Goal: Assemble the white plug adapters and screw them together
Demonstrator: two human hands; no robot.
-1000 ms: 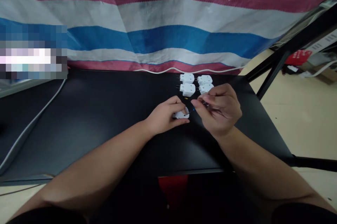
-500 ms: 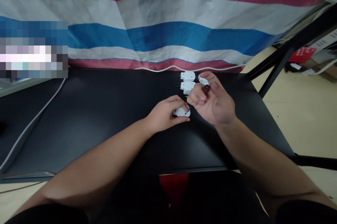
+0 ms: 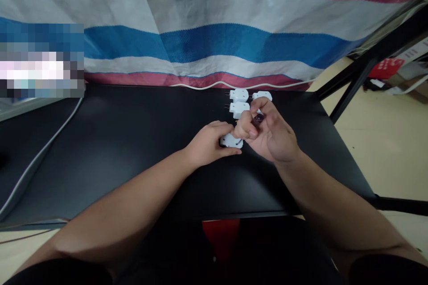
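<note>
On the black table, my left hand (image 3: 209, 144) grips a white plug (image 3: 231, 141), thumb along its near side and fingers along its far side. Small dark holes show on the plug's upper face. My right hand (image 3: 267, 131) is closed around a screwdriver with a dark handle (image 3: 258, 119). Its thin shaft slants down to the right end of the plug, its tip at or in a hole there. Just beyond my hands lie more white plugs, one (image 3: 239, 109) with its metal pins pointing left, and another (image 3: 238, 95) behind it. Fingers partly cover the plugs at the right.
A striped plastic sheet (image 3: 200, 44) hangs along the table's back edge, with a white cable (image 3: 200, 88) at its foot. Another cable (image 3: 43, 155) crosses the left of the black table (image 3: 133, 142). A black metal frame (image 3: 354, 80) stands at the right. A blurred-out patch covers the far left.
My right hand has turned and shifted slightly down and left, tilting the screwdriver handle. My left hand keeps its hold on the plug. The view has shifted a little.
</note>
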